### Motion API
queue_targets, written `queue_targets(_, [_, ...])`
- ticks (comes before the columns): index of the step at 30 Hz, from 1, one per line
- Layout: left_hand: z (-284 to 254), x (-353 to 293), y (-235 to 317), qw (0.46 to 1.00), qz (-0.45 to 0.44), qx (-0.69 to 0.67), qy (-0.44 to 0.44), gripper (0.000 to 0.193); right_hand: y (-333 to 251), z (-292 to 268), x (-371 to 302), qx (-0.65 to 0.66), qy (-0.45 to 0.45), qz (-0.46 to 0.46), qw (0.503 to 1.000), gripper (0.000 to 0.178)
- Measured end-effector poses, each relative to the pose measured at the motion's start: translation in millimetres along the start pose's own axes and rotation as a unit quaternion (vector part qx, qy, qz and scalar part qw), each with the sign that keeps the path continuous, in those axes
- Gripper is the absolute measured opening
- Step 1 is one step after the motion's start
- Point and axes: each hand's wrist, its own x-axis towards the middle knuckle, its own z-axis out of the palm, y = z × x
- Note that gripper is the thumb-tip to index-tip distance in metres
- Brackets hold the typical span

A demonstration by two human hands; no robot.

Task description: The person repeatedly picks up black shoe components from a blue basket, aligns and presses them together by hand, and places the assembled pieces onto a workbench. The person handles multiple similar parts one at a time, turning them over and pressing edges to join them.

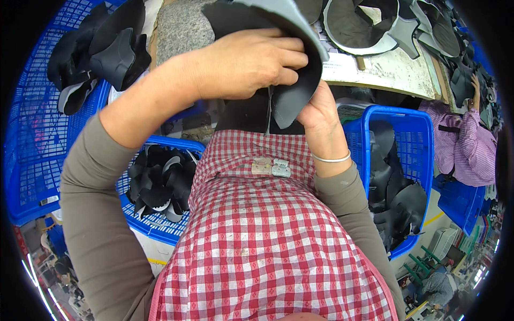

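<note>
In front of my chest, at the top middle, I hold a curved black shoe upper point(295, 101) with a light grey outer side. My left hand point(254, 61) reaches across it with curled fingers pressed on its black inner face. My right hand point(322, 113) grips the lower right edge from outside; its fingertips are hidden behind the piece. A thin strip or edge hangs down under my left hand. Further uppers point(361, 51) in grey and black lie on the bench just beyond my right hand.
A blue basket point(37, 123) with black pieces point(115, 53) stands at the left. Another blue basket point(155, 232) by my left elbow holds several small pieces. A third blue basket point(425, 128) is at the right. Past it, a person in a purple checked top point(460, 144) works at the bench point(407, 75).
</note>
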Motion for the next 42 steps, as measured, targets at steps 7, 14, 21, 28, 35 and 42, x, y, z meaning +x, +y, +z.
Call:
queue_targets(7, [1.9,-13.0,3.9,0.974,0.121,0.081,0.175,0.03,25.0,68.1,-55.1,-0.277,0.002,-0.14,0.951,0.035])
queue_targets(14, [30.5,-25.4,5.0,0.98,0.03,0.03,0.193,0.017,12.8,13.6,-11.5,-0.072,-0.142,0.04,0.986,0.039])
queue_targets(21, [33.6,-49.2,-10.4,0.996,0.028,-0.054,0.063,0.016,3.4,-8.7,1.8,0.063,-0.071,0.076,0.993,0.037])
queue_targets(28, [47.5,-70.9,2.9,0.965,-0.228,0.127,0.012,0.044,5.0,46.4,-2.9,-0.04,-0.165,-0.003,0.985,0.027])
queue_targets(35, [-8.9,-29.2,43.2,0.908,-0.182,0.238,0.292,0.042,22.8,73.6,27.8,-0.217,0.009,-0.138,0.966,0.042])
queue_targets(42, [48.6,-66.0,0.7,0.842,-0.377,-0.238,0.304,0.018,35.5,43.2,27.0,-0.312,0.053,-0.263,0.911,0.019])
